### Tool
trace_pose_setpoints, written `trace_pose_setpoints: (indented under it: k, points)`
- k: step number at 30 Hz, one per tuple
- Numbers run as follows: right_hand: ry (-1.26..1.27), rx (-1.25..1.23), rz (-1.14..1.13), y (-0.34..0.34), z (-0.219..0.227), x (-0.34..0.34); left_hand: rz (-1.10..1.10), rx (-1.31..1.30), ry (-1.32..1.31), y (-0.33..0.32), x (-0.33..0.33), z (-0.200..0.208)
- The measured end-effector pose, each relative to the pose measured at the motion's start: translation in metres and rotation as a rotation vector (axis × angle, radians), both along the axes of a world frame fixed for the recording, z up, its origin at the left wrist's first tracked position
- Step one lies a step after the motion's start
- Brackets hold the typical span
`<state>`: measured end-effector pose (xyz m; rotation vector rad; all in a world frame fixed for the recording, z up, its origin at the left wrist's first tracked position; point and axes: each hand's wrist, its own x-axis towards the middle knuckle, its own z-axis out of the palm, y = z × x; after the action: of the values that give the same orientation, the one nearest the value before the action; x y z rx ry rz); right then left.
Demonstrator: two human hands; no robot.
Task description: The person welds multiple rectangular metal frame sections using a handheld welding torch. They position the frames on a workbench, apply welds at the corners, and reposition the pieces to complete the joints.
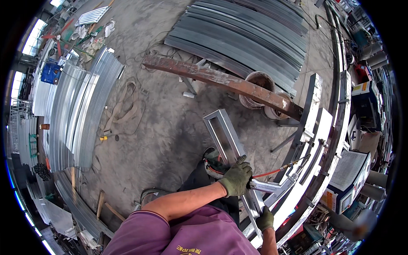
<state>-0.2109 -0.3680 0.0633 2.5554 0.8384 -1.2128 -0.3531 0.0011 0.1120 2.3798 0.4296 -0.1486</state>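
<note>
Rusty brown steel makes the thick beam (204,76) which, in the head view, crosses in front of two round buckets. The nearer-to-centre bucket (248,102) has a dirty, pale wall and an open top; inside it looks brown and dark, but I cannot tell which material this is. The second bucket (271,113) stands just beside it, and the beam covers much of its opening, so its content I cannot tell. On the left, a blue box (52,73) is on the silver metal profiles (80,123); what it contains is not visible.

The silver metal frame (232,136), long and hollow, lies slanting before the person's body, its open end pointing away. The left hand (236,178), in a green glove, lies across its middle, with the fingers clamped over the metal. The right hand (265,219), also gloved, is at the lower part, on the right edge; its fingers are partly hidden, and I cannot tell how they close. A red hose (267,173) runs near the left glove.

The left forearm comes from the purple sleeve (146,223) and reaches to the right and slightly up, back of the hand upward. The right forearm rises almost straight from the lower edge.
</note>
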Motion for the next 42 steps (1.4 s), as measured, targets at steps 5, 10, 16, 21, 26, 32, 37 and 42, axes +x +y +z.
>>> trace_pose_setpoints:
  k: [5,10,16,21,26,32,37,42]
  points:
    - [0.035,-0.057,0.035,0.007,-0.013,-0.015,0.064,0.030,0.040,-0.002,-0.015,-0.025]
    - [0.065,-0.029,0.016,0.005,-0.024,-0.015,0.074,0.020,0.095,-0.003,-0.015,-0.036]
    - [0.176,0.430,-0.217,-0.012,-0.019,0.000,0.231,-0.207,-0.075,-0.004,-0.014,-0.037]
    - [0.626,0.734,-0.697,0.185,0.123,0.007,0.486,-0.555,0.035,-0.002,-0.005,0.002]
    - [0.493,1.025,-0.482,0.282,0.137,-0.012,0.641,-0.820,0.101,0.010,-0.002,0.043]
    - [0.441,0.933,-0.499,0.330,0.134,-0.013,0.395,-0.893,0.158,0.041,-0.024,0.062]
    - [0.374,0.912,-0.435,0.316,0.110,-0.017,0.673,-0.259,-0.155,0.092,-0.088,0.021]
    - [0.387,0.909,-0.365,0.317,0.108,-0.028,0.753,0.340,-0.009,0.173,-0.092,-0.038]
